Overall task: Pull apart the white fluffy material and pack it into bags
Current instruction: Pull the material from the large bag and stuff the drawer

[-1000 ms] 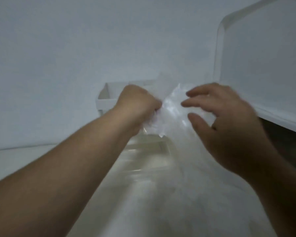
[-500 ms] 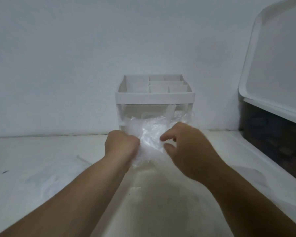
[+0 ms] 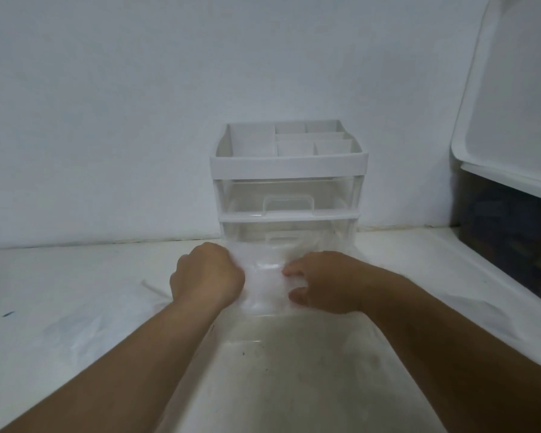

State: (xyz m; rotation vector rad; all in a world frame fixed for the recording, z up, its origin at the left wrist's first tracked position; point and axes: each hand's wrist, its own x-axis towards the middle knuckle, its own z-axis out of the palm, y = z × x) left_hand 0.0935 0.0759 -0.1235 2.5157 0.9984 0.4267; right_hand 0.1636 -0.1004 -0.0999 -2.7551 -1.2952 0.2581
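Left hand (image 3: 206,276) and right hand (image 3: 322,282) each have a closed grip on the mouth of the clear bag (image 3: 278,370), white fluff (image 3: 264,285) bunched between them, low over the counter (image 3: 75,270). I'd pull evenly, since thin plastic probably tears easily.

Nothing here can be read: no text, label, brand or number. The drawer unit (image 3: 288,165) at centre, the lid (image 3: 512,104) at upper right and the bag (image 3: 264,285) at lower centre are plain, and the blur would hide any small print
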